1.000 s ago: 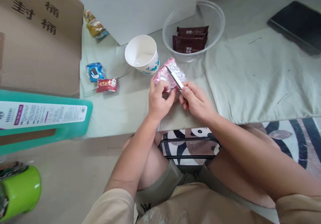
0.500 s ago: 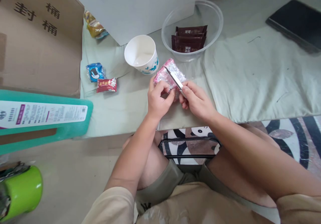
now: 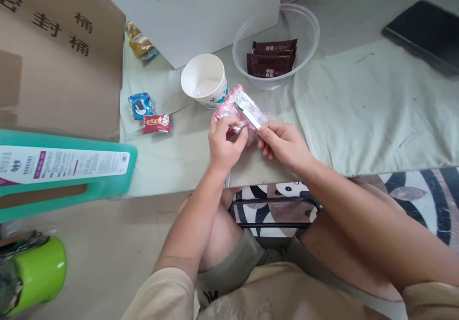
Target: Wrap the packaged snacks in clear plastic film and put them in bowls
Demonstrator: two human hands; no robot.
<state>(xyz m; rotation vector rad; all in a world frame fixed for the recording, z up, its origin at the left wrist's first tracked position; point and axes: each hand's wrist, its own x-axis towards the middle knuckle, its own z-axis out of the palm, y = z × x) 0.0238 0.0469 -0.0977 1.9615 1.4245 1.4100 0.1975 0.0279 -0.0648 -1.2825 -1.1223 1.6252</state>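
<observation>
My left hand [image 3: 228, 143] is closed on the near left side of a pink package [image 3: 234, 101] in shiny clear wrapping. Pinched in my right hand [image 3: 281, 143] is a slim pale tool with a dark pointed tip, which looks like a utility knife [image 3: 251, 117]. It lies slantwise over the package, its tip toward the far left; whether it cuts the wrapping I cannot tell. Just beyond the package stands a white paper cup [image 3: 204, 78] with a blue pattern. My fingers hide the package's near end.
Dark brown wrapped bars [image 3: 271, 64] lie in a clear plastic bowl [image 3: 311, 38]. On the left are blue [image 3: 141, 105] and red [image 3: 157, 124] wrapped sweets, a cardboard box [image 3: 71, 71] and a teal container [image 3: 131, 167]. A dark flat device [image 3: 425, 33] lies far right.
The whole view has shifted slightly. The package and the knife have turned a little in my hands, which keep their hold.
</observation>
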